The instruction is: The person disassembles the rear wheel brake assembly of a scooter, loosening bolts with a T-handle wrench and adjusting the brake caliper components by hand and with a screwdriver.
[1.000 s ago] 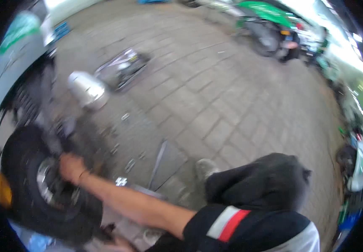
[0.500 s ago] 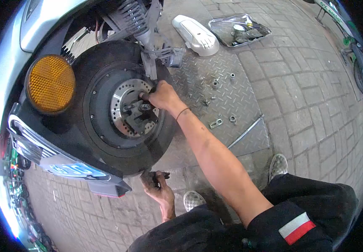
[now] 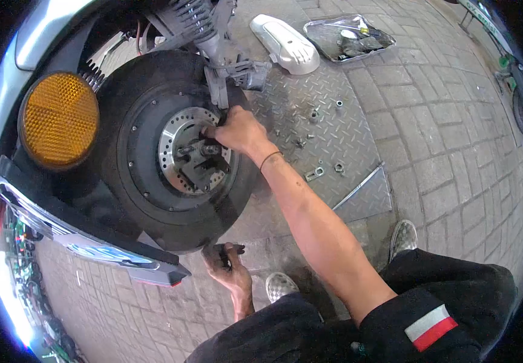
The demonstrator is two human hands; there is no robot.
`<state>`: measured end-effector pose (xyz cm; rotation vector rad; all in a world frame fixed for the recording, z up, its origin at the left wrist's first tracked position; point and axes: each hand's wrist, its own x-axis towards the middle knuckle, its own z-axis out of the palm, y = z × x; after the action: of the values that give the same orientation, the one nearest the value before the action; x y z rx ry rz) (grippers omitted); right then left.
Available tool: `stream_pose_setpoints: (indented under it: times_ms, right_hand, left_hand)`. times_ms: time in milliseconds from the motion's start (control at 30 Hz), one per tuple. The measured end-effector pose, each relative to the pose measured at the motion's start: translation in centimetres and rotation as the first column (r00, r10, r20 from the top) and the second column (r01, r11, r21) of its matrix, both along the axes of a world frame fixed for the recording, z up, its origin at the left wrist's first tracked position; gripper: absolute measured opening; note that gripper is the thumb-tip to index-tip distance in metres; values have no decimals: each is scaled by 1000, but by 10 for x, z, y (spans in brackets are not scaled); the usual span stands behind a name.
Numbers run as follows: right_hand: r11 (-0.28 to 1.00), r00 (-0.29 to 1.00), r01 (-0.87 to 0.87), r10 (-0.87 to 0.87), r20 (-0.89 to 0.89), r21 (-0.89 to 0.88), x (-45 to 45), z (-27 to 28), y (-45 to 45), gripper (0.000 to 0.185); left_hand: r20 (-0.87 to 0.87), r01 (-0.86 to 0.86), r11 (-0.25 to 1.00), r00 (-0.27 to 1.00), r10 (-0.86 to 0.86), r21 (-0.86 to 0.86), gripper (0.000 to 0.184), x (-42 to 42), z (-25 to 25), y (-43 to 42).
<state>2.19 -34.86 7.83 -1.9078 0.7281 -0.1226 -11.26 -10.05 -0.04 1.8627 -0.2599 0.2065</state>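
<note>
My right hand (image 3: 241,132) reaches to the wheel hub, its fingers closed around something dark beside the silver brake disc (image 3: 171,145), just below the strut bracket (image 3: 216,88). What it grips is mostly hidden. The axle end (image 3: 212,149) sticks out just below my thumb. The black tire (image 3: 116,199) stands under the light-coloured vehicle body. At the tire's lower edge my left hand (image 3: 231,272) is palm up, with blackened fingers curled around a small dark item I cannot make out.
A metal plate (image 3: 358,136) bears a nut (image 3: 339,167), a slotted piece (image 3: 315,174), other small hardware and a long rod (image 3: 358,186). Behind are a white cover (image 3: 286,45) and a tray (image 3: 349,58). An orange reflector (image 3: 60,121) is at left; my shoes (image 3: 281,285) are below.
The view has swung from the floor to the wheel and steadied, then shifted slightly. Over the last half second both hands have stayed nearly in place.
</note>
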Motion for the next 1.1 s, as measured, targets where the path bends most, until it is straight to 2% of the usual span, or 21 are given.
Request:
stream_pose_setpoints:
  times_ms: [167,267,333,400,500,567,633,733,900,933,967,1033,1100]
  right_hand:
    - [999,998,31,-29,58,-31,12,-15,8,74]
    - [996,1000,0,3,26,-89,24,-31,8,74]
    - [999,1000,-10,11,8,-49,6,-4,3,71]
    - [1000,1000,-18,18,-10,-9,1,2,3,67]
    - [998,999,44,-42,34,-55,11,-8,11,68]
    - [994,994,98,-96,43,-43,13,-10,15,59]
    - [996,997,65,-61,50,-64,9,-9,7,62]
    - [997,997,40,-36,61,-61,5,-9,8,63]
    - [997,997,34,-30,73,-64,4,-7,4,65]
    - [1000,998,-19,20,59,-21,2,-4,1,65]
    - [997,996,-72,70,46,25,-1,-2,-2,66]
    - [999,997,-37,37,68,4,0,-7,1,66]
    - [998,994,-4,10,107,-57,6,-14,5,68]
  left_hand:
    - [-16,-6,994,1000,4,-107,8,1,-2,-3]
    - [-25,9,995,1000,-12,-97,9,2,-7,1]
    - [-29,0,998,1000,-2,-59,10,2,-5,0]
    - [-30,-13,993,1000,9,-121,11,2,2,-7]
    - [-34,-14,996,999,11,-85,12,2,-2,-5]
    - [-13,-5,997,1000,4,-75,13,4,-8,-2]
    - [9,7,998,1000,-6,-68,14,3,-10,-4]
    - [-59,-14,995,998,8,-100,21,-1,2,-10]
    - [-59,28,999,998,-30,-38,14,3,-9,-4]
    - [-60,32,999,998,-35,-42,14,3,-10,-5]
    - [-44,21,1000,999,-20,11,13,3,-7,-9]
    - [-38,12,997,999,-10,71,12,2,-10,-13]
    - [-65,6,998,998,-10,-55,10,3,-19,-18]
